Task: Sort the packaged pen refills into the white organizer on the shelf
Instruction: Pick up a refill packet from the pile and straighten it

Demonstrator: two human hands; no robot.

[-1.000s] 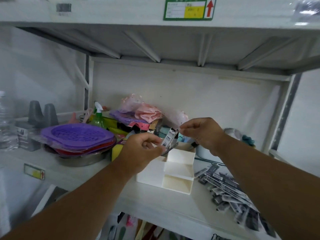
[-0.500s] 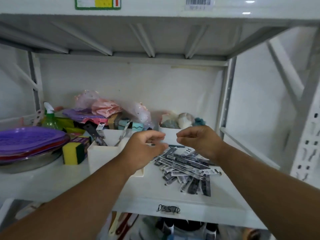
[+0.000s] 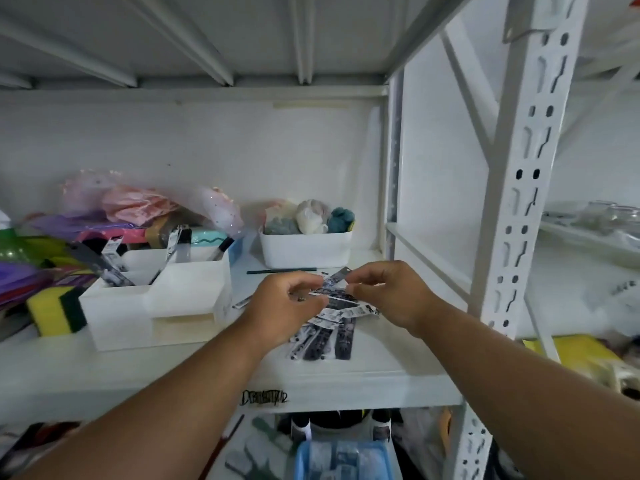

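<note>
- Both my hands are over the pile of packaged refills point(image 3: 323, 332), which lies on the shelf point(image 3: 346, 382) just right of the white organizer point(image 3: 156, 303).
- My right hand point(image 3: 384, 294) is pinching the top end of one refill pack point(image 3: 337, 277) between thumb and fingers. My left hand point(image 3: 289, 303) is curled over the pile and looks like it's got the other end of that pack or the next one down, honestly can't tell which.
- How I'd do this bit well, I reckon: peel off just one pack, lift it clear before swinging left to the organizer so the slippery sleeves underneath don't get dragged off the shelf edge.
- Then drop it in upright, same as the few packs point(image 3: 173, 247) already standing in the back compartments of the organizer. The front tiers look empty from here.
- Stuff I can't see: my left fingertips are hidden behind my own knuckles, so exactly what they grip is a guess.
- The print on the packs is too blurry to read, so I can't say if there are different types to separate.
- Left of the organizer a yellow sponge point(image 3: 52, 311) is partly cut off, and the clutter behind is a mush.
</note>
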